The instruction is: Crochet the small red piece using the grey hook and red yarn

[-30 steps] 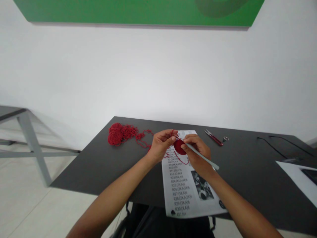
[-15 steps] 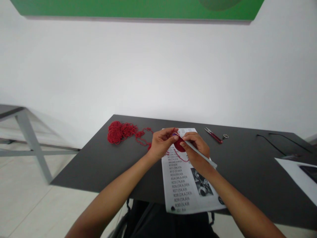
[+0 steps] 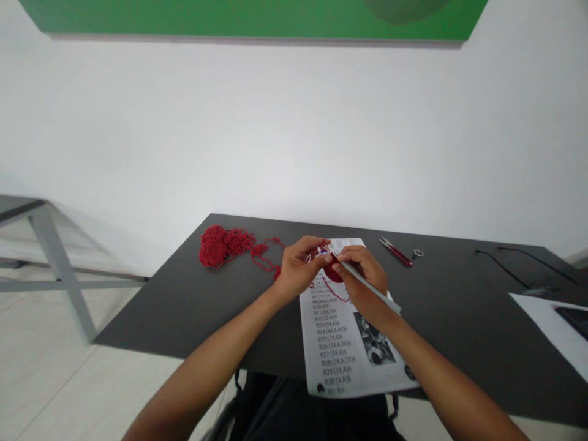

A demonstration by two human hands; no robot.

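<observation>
Between my two hands is a small dark red crochet piece [image 3: 334, 274], held above the printed sheet. My left hand [image 3: 298, 264] pinches its upper left edge, with red yarn running over the fingers. A bit of purple shows by the left fingertips, too small to name. My right hand [image 3: 365, 275] is closed round a crochet hook with a pale grey handle [image 3: 376, 290], its tip end at the top of the piece and hidden by fingers. A loose red yarn tail [image 3: 336, 294] dangles below the piece.
A tangled ball of red yarn [image 3: 215, 247] lies at the table's left, a strand leading to my hands. The printed pattern sheet [image 3: 333, 343] lies beneath my hands. Red-handled thread snips [image 3: 395, 252] with a ring, eyeglasses [image 3: 503, 269] and a white sheet [image 3: 542, 318] with a dark device are rightward.
My right hand and the hook have shifted very slightly left and down. The left fingers and yarn have moved a little; both hands keep their hold.
</observation>
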